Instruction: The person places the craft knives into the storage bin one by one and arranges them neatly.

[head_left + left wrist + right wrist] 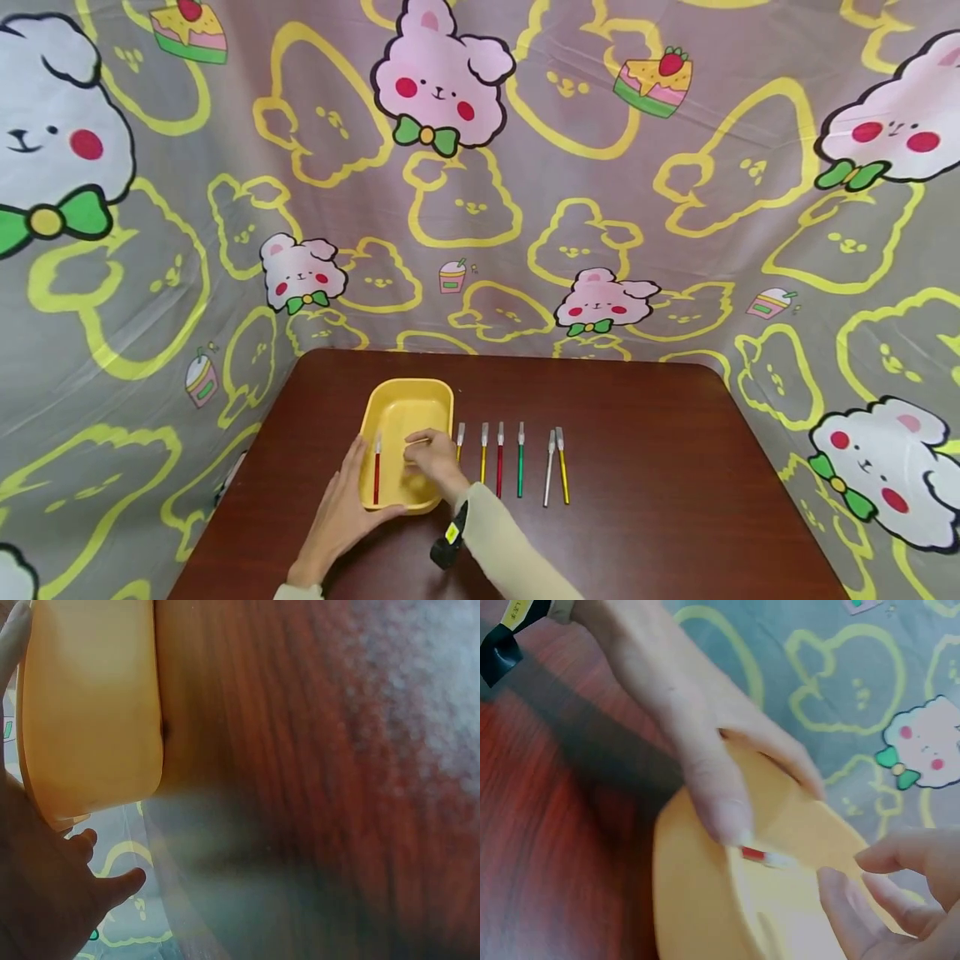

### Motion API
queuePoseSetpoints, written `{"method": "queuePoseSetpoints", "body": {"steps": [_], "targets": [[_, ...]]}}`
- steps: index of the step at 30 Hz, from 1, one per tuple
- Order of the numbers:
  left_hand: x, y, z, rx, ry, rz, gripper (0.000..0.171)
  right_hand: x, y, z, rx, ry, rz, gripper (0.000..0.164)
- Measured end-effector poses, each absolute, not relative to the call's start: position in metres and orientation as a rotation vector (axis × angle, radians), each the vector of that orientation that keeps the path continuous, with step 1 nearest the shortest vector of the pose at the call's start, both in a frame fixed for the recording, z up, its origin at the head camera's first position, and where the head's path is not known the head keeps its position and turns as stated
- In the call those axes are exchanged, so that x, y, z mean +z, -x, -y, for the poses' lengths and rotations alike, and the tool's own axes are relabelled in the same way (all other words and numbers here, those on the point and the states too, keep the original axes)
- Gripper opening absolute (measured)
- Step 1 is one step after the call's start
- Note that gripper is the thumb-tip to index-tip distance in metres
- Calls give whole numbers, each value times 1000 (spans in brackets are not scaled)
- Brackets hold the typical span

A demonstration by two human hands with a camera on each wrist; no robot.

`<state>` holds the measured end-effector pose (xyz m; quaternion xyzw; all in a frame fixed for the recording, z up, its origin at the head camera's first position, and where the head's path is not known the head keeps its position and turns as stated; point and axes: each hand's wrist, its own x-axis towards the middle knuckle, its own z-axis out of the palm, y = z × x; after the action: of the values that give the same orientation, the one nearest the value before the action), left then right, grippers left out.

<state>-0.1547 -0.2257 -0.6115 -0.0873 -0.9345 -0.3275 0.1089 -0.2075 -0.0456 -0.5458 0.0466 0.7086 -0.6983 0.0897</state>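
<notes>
My left hand (341, 512) grips the near left corner of a yellow plastic tray (411, 382), its thumb over the front rim in the right wrist view. Inside that tray lies a red-handled craft knife (377, 477), along the left side. My right hand (437, 461) is over the tray's right half, fingers bent, a gap between thumb and forefinger (900, 851). Nothing shows in that gap. Just right of the tray, a craft knife (461, 433) is partly hidden behind the right hand.
On the brown table (652, 433), more craft knives lie in a row right of the tray: yellow (483, 457), red (500, 462), green (521, 467), silver (549, 479) and another yellow (563, 475). A patterned curtain (480, 275) surrounds the table's back and sides.
</notes>
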Motion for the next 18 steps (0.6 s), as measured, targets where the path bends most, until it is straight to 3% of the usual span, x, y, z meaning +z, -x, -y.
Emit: {"method": "queuePoseSetpoints", "body": {"steps": [6, 18], "targets": [[-612, 155, 226, -967, 269, 2741, 128, -535, 208, 22, -2035, -21, -2126, 20], [-612, 154, 226, -990, 223, 2760, 131, -530, 203, -19, -2034, 94, -2176, 29]]}}
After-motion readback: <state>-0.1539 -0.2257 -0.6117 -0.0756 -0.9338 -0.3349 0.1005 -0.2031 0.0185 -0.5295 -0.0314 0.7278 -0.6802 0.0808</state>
